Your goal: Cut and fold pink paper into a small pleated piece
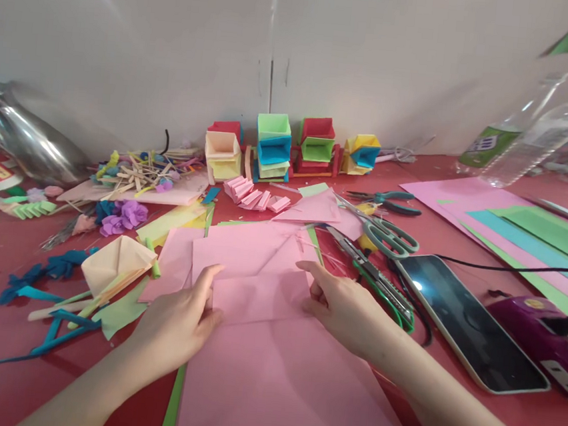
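A small piece of pink paper (258, 297) lies between my two hands, above larger pink sheets (277, 386) spread on the red table. At its left edge, my left hand (178, 320) grips it between thumb and forefinger. My right hand (343, 306) has the right edge, forefinger stretched along it and the other fingers curled under. Faint crease lines cross the paper. Green sheets (172, 403) peek out beneath the pink stack. Close to my right hand is a green utility knife (373, 272).
Scissors (389, 236), pliers (383, 199), a phone (474, 325) and a purple power strip (543, 342) lie right. Folded paper boxes (273, 148) stand at the back. Paper flowers (123, 218), sticks and a cream paper box (117, 264) crowd the left, near a metal jug (35, 132). Bottles (543, 134) stand back right.
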Demonstrator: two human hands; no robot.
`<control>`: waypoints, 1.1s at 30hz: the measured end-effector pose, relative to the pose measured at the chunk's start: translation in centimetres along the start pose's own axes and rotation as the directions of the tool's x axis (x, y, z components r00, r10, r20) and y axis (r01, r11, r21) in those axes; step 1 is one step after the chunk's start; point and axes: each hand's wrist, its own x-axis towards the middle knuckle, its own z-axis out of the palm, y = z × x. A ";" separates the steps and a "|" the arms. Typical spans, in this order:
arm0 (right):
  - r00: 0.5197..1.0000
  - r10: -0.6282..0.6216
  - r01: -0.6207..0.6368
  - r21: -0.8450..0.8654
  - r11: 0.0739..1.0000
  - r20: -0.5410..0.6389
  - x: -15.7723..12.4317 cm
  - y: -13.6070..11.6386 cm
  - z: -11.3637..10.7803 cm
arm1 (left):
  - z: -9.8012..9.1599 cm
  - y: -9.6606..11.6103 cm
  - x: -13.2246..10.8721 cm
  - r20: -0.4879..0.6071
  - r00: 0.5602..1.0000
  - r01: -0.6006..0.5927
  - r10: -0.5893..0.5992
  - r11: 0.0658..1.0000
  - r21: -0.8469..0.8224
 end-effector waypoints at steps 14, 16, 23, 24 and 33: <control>0.990 -0.138 0.138 -0.002 0.990 -0.010 -0.5 0.2 -0.3 | 0.6 -0.6 -0.1 -0.005 1.000 -0.030 0.031 0.999 0.026; 0.984 -0.177 0.176 -0.014 0.984 -0.018 -0.4 0.5 -0.2 | 0.6 -0.6 -0.1 -0.014 0.999 -0.037 0.037 0.999 0.018; 0.988 -0.152 0.153 -0.066 0.986 0.030 -0.4 0.2 -0.2 | 0.2 -0.3 0.0 -0.002 0.999 -0.044 0.044 0.999 0.014; 0.989 -0.146 0.149 -0.076 0.986 0.036 -0.4 0.1 -0.2 | 0.2 -0.3 0.0 0.002 0.999 -0.043 0.043 0.999 0.015; 0.989 -0.137 0.142 -0.096 0.985 0.059 -0.4 0.0 0.0 | -0.1 0.1 -0.2 0.025 0.999 -0.033 0.031 0.997 0.070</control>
